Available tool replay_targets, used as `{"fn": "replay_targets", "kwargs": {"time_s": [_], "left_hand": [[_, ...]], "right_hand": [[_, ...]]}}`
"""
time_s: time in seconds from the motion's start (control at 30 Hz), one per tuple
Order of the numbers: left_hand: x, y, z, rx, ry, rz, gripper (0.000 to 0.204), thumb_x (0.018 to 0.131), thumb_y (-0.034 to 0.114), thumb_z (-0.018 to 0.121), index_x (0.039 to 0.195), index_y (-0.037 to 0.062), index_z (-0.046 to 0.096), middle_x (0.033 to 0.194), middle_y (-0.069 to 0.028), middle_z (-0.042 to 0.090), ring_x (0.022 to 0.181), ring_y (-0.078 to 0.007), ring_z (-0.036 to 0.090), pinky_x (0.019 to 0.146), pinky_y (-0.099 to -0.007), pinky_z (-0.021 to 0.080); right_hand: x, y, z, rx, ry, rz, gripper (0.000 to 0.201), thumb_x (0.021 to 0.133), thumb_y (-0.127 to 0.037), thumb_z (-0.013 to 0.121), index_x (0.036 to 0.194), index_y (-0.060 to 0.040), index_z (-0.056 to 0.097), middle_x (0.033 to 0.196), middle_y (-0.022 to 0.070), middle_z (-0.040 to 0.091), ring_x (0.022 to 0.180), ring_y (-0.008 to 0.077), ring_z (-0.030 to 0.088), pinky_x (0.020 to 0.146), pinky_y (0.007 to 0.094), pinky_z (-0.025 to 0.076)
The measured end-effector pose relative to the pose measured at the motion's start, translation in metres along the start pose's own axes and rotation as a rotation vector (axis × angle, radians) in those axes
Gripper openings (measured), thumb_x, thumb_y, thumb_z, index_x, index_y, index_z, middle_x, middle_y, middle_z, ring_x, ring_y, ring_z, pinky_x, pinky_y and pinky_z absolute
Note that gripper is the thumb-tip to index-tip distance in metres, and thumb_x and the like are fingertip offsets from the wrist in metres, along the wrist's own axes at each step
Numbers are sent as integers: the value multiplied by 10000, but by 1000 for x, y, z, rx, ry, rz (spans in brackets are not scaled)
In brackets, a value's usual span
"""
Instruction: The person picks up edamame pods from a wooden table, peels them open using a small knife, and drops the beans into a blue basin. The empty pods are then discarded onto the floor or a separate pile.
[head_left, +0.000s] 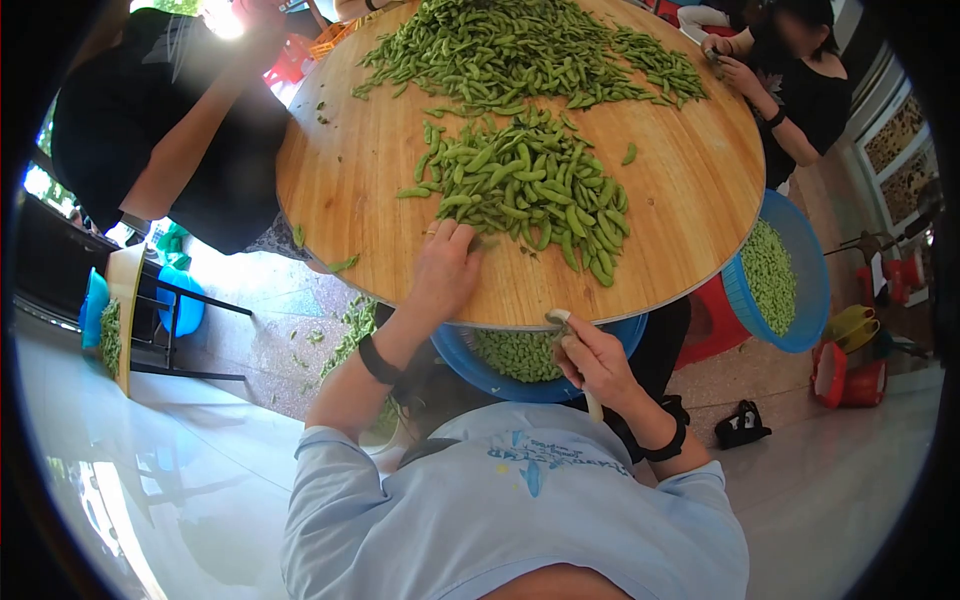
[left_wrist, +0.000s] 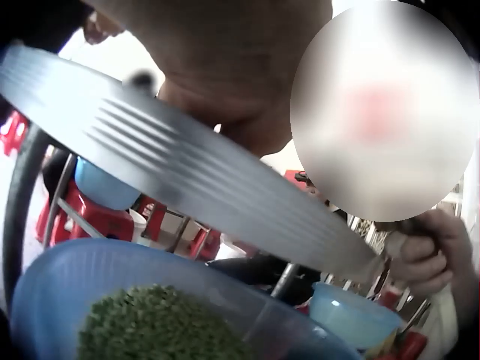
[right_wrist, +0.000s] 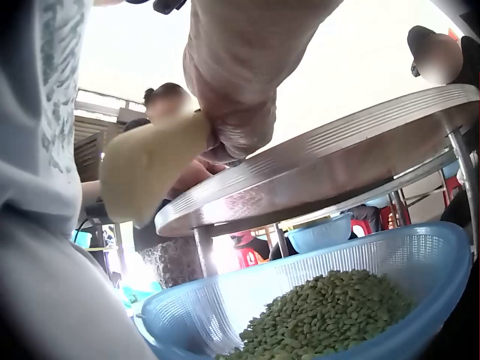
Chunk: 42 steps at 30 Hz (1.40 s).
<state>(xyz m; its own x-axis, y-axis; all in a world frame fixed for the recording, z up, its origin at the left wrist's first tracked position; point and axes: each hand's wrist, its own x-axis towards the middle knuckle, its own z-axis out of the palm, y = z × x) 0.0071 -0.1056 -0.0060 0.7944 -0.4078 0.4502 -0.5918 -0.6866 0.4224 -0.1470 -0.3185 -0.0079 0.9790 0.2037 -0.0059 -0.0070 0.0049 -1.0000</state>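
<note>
Pale blue shirt near the table — at its rim, the left hand reaches the pods, grip unclear; the right hand pinches a small pale thing — best steadied above the basin.

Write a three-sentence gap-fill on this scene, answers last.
The hand beside the nearer pile of pods is the wearer's ____ one.
The basket of shelled beans below the table's near edge is coloured ____.
A black band circles each of the wearer's ____.
Missing words: left; blue; wrists.
</note>
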Motion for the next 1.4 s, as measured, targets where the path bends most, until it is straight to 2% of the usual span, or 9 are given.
{"fn": "replay_targets", "kwargs": {"time_s": [0.07, 0.13, 0.23, 0.33, 0.77, 1.07, 1.17, 1.33, 1.4], "left_hand": [[-4, 7, -2, -35, -28, 10, 186, 797, 69, 633, 976, 22, 606, 880, -168, 593, 847, -358, 573, 741, -398, 478], [-15, 32, -14, -570, -239, -298, 202, 824, 67, 647, 1011, 3, 604, 819, -113, 636, 727, -242, 610, 666, -313, 484], [-31, 52, -11, -1051, -342, -479, 206, 852, 52, 646, 1043, -13, 601, 802, -56, 651, 687, -121, 587, 637, -237, 463], [-35, 69, -17, -1158, -407, -491, 186, 869, 24, 627, 1047, -23, 601, 826, -15, 633, 723, -62, 557, 644, -214, 455], [-49, 69, -1, -1174, -241, -397, 194, 865, 5, 632, 1055, -8, 597, 875, -16, 647, 774, -60, 573, 693, -214, 466], [-43, 55, 7, -2011, -704, -846, 167, 880, 19, 603, 1046, 17, 594, 888, -56, 638, 681, -121, 592, 507, -253, 441], [-44, 58, 9, -1801, -613, -741, 148, 877, 31, 616, 1021, 11, 585, 874, -45, 629, 676, -132, 591, 525, -268, 457], [-36, 71, -15, -472, -212, 233, 168, 815, -3, 684, 937, -2, 569, 858, -13, 618, 620, -125, 563, 541, -288, 465], [-36, 72, -17, -456, -179, 247, 150, 815, 0, 684, 929, -5, 586, 842, -9, 625, 618, -110, 557, 533, -280, 459]], "right_hand": [[4, 0, -1, 233, 21, 75, 353, 991, -128, 384, 1299, 35, 437, 726, 23, 518, 553, 69, 469, 464, 203, 381], [11, 0, 1, 331, 29, 60, 380, 992, -135, 381, 1335, 28, 407, 727, 31, 514, 546, 71, 460, 453, 203, 378], [16, -1, 8, 462, 35, 56, 428, 995, -144, 379, 1392, 13, 352, 741, 45, 512, 542, 75, 449, 445, 201, 376], [16, -2, 8, 522, 6, 59, 452, 997, -150, 381, 1419, 3, 321, 769, 53, 516, 548, 77, 447, 448, 199, 379], [10, -1, 9, 513, 24, 6, 427, 986, -113, 413, 1399, -11, 383, 759, 50, 534, 533, 68, 445, 445, 189, 377], [5, -5, -1, 788, -36, 136, 294, 972, -132, 475, 1220, 17, 527, 763, 62, 554, 525, 75, 467, 412, 187, 369], [5, -6, 0, 819, 30, 158, 306, 971, -145, 487, 1231, 13, 520, 795, 82, 561, 539, 77, 468, 410, 187, 369], [6, -14, 1, 845, -23, 184, 306, 967, -142, 497, 1230, 12, 520, 822, 97, 567, 561, 77, 475, 405, 186, 366], [5, -13, 3, 854, -27, 200, 306, 966, -143, 502, 1229, 12, 522, 822, 96, 568, 565, 77, 477, 404, 185, 365]]}}
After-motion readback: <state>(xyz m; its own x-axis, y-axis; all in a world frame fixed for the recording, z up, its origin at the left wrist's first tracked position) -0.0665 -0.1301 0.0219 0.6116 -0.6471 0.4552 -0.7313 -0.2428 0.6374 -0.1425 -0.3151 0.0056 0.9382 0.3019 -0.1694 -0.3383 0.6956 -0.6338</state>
